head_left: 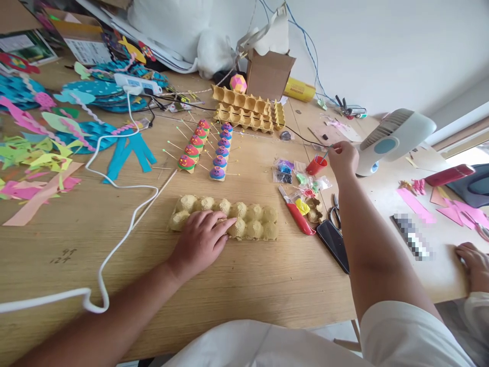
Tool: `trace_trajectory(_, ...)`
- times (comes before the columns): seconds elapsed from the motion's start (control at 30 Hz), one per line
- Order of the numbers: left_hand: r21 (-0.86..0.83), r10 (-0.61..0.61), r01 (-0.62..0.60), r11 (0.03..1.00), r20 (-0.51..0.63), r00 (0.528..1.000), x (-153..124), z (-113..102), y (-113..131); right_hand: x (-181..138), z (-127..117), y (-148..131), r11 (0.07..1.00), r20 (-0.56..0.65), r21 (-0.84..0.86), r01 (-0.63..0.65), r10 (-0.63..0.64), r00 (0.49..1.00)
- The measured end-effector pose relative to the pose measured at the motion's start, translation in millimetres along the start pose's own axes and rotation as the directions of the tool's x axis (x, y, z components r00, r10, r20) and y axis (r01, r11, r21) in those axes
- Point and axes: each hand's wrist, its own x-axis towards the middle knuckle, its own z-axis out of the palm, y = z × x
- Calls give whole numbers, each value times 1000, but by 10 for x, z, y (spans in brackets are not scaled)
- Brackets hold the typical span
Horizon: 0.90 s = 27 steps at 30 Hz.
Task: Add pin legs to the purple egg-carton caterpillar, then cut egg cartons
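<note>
My left hand lies flat, fingers stretched out, on an upturned yellow egg carton in the middle of the wooden table. My right hand reaches far to the right and is closed on a thin stick that stands in a small red cup. Beyond the carton stand two rows of painted egg-cup caterpillars with pins sticking out.
A red craft knife, scissors and small bags of bits lie right of the carton. A white fan stands by my right hand. Another person's hand rests at the right edge. A white cable, paper cutouts and stacked cartons surround.
</note>
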Motion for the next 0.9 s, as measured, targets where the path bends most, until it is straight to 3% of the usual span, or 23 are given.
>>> trace_trajectory(0.27,5,3,-3,1000,-6,1000,-5,5,-7,-42,81,29,999,-47,29,-23,25,999)
trace_trajectory(0.37,-3,-4,4,1000,-4,1000,-6,0,-1,-348,20,-73,992,127,-16,127,-124,984)
trace_trajectory(0.47,-5,-5,5,1000,-3,1000,-6,-7,2,-867,-84,-200,931,457,-126,342,-252,853)
trace_trajectory(0.57,1,5,-5,1000,-11,1000,-1,-7,-7,-1419,-186,-299,828,618,-288,481,-223,754)
trace_trajectory(0.63,3,18,-18,1000,-16,1000,3,-5,-15,-1691,-211,-344,767,677,-362,530,-174,715)
trace_trajectory(0.73,7,26,-26,1000,-17,1000,6,-3,-18,-1897,-167,-385,747,669,-430,507,-113,735)
trace_trajectory(0.9,0,17,-17,1000,-7,1000,5,-19,-4,-1950,-115,-388,751,621,-457,477,-114,775)
